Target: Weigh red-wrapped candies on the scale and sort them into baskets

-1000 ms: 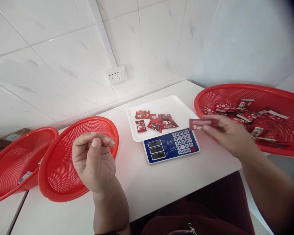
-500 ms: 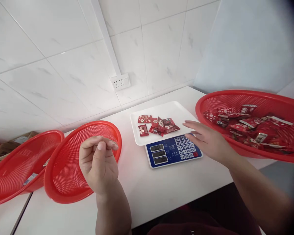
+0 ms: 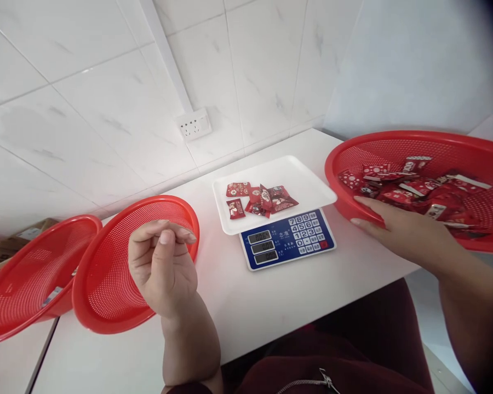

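Note:
My left hand is raised over the near right side of a red basket. Its fingers are curled in against the thumb, and nothing shows in them. At the left rim of the right-hand red basket is my right hand, empty, its fingers apart. Inside that basket lies a heap of red snack packets. Several more red packets rest on the white tray of a blue digital scale, between my hands.
Farther left stands another red basket with a few small packets in it. A cardboard box is behind it. All stand on a white table against a tiled wall with a socket.
My right hand has moved right, from beside the tray to the rim of the right-hand basket. The left hand keeps its pose. The scale's top display reads differently.

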`<action>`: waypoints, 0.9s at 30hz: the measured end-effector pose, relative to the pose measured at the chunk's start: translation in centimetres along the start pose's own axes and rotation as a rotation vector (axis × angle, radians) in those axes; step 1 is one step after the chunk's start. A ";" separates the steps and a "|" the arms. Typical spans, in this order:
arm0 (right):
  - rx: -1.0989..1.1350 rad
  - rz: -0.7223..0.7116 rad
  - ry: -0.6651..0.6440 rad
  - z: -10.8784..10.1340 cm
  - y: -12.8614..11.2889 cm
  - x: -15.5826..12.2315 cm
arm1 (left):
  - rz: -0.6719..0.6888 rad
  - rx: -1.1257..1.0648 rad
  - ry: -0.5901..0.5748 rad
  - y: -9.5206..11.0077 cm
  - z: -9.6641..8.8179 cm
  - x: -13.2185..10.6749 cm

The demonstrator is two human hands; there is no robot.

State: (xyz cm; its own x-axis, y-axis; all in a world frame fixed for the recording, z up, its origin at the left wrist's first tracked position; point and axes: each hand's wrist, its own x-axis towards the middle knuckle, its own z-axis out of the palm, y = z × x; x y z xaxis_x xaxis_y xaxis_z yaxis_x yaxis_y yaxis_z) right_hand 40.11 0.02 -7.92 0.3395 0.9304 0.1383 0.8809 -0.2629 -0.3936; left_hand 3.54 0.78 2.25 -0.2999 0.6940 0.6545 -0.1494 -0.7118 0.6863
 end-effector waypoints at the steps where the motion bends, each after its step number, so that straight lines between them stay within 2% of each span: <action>1: -0.041 -0.010 -0.013 0.1 0.0 0.0 | 0.000 -0.002 -0.002 0.0 0.0 0.0; 4: -0.153 -0.049 -0.053 0.0 -0.1 -0.1 | 0.007 -0.033 -0.012 0.0 0.0 0.0; 12: -0.166 -0.023 -0.095 -0.4 -0.7 -0.3 | 0.007 -0.025 -0.010 0.1 0.0 0.1; 14: -0.151 -0.048 -0.075 -0.3 -0.7 -0.2 | -0.001 -0.016 -0.001 0.1 0.0 0.1; 16: -0.106 -0.122 0.011 -0.2 -1.3 -0.1 | -0.004 -0.010 0.005 0.0 0.0 0.1; 19: 0.046 -0.270 0.111 0.1 -3.6 -0.1 | -0.001 0.009 0.004 -0.1 0.0 0.0; 23: 0.189 -0.494 -0.021 1.3 -7.8 0.4 | -0.015 -0.004 -0.003 0.1 -0.2 0.0; 27: 0.142 -0.613 0.056 3.3 -11.1 2.1 | -0.029 -0.041 0.031 0.3 -0.5 0.0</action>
State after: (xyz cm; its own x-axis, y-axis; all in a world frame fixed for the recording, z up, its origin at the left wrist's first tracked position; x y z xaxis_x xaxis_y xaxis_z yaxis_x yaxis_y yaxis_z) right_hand 29.99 5.72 -6.22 -0.1932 0.8853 0.4230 0.8697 0.3541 -0.3439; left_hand 3.06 0.52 2.35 -0.3242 0.7108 0.6242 -0.1970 -0.6961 0.6904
